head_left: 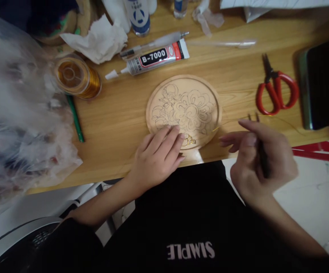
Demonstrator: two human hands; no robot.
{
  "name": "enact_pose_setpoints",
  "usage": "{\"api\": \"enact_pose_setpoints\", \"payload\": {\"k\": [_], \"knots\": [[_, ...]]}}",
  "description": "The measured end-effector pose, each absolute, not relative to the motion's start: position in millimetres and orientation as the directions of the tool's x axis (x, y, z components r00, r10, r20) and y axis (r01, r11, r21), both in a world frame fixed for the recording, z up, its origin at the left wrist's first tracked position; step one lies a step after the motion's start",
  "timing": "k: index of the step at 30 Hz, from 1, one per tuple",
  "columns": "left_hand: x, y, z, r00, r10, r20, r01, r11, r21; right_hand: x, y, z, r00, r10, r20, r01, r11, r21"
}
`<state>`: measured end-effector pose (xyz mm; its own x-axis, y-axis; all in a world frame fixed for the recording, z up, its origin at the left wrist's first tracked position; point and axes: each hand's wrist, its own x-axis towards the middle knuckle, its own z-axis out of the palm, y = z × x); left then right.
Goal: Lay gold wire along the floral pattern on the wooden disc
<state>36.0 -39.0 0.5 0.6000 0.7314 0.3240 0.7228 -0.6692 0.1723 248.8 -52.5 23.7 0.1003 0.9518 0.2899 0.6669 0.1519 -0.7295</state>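
Note:
An oval wooden plaque [215, 94] with a raised rim lies on the table, bearing a line drawing of flowers [192, 110]. My left hand [157, 161] rests on its lower edge, fingers stretched out and lying flat. Beside those fingertips, a small shape of gold wire [191, 141] follows the drawn lines. To the right of the plaque, my right hand [269, 163] holds dark tweezers [263, 161], their two tips pointing away from me and apart. A thin gold wire strand stretches from the plaque's right edge past this hand; whether the fingers touch it, I cannot tell.
Red-handled pliers [278, 91] and a dark phone [325, 83] lie at right. Beyond the plaque are a B-7000 glue tube [155, 58], a pen [161, 41], crumpled tissue [102, 40] and a bottle [138, 17]. A gold wire spool [77, 77], green pencil [75, 119] and plastic bag [19, 110] occupy the left.

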Motion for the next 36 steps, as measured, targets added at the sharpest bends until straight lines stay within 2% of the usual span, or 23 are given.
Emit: {"api": "enact_pose_setpoints", "payload": {"k": [5, 11, 21, 32, 36], "knots": [[36, -41, -5, 0.553, 0.768, 0.324, 0.735, -0.633, 0.244, 249, -48, 12, 0.079, 0.923, 0.377, 0.823, 0.153, -0.546], [35, -39, -2, 0.584, 0.737, 0.340, 0.722, -0.663, 0.198, 243, -44, 6, 0.133, 0.922, 0.364, 0.868, 0.069, -0.492], [32, -35, 2, 0.626, 0.695, 0.353, 0.696, -0.702, 0.151, 230, -33, -1, 0.168, 0.875, 0.453, 0.858, 0.096, -0.504], [34, -36, 2, 0.607, 0.713, 0.352, 0.703, -0.687, 0.181, 233, -11, -6, 0.032, 0.865, 0.501, 0.818, 0.265, -0.510], [34, -36, 0, 0.607, 0.719, 0.339, 0.705, -0.683, 0.188, 233, -4, -9, 0.019, 0.867, 0.498, 0.777, 0.301, -0.553]]}}
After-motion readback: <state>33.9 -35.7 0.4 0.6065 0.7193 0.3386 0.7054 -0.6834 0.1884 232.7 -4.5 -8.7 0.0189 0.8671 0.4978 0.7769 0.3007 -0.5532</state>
